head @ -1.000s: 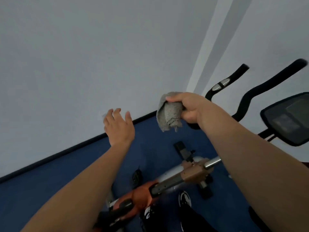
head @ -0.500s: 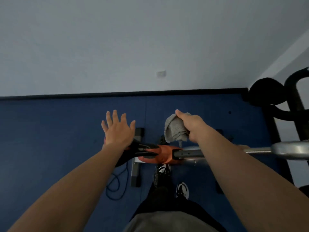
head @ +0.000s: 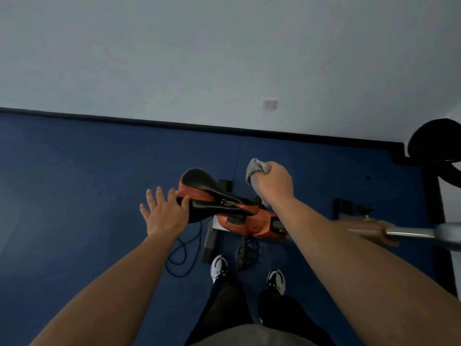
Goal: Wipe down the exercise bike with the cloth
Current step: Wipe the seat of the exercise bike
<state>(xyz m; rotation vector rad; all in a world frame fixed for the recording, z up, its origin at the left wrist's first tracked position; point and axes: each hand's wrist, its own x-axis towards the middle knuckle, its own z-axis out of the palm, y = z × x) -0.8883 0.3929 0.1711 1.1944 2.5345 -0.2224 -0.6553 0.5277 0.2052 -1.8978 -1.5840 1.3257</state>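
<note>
The exercise bike point(head: 252, 222) has an orange body and stands on the blue floor below me. Its black and orange saddle point(head: 207, 191) points to the right. My left hand point(head: 164, 213) is spread at the saddle's near left side, fingers apart, thumb against the saddle's edge. My right hand point(head: 275, 184) hovers just right of the saddle, closed around a bunched grey cloth point(head: 255, 176) that hangs out to the left of the fist. A silver post point(head: 411, 232) runs off to the right behind my right forearm.
A blue cable point(head: 184, 255) loops on the floor left of the bike's grey base bar point(head: 209, 242). My two shoes point(head: 219, 268) stand close to a pedal point(head: 245, 250). A second black machine point(head: 434, 148) fills the right edge. The white wall has a socket point(head: 270, 104).
My view has swung down from the handlebars and console to the saddle. The left hand has come to rest against the saddle. The right hand still holds the cloth.
</note>
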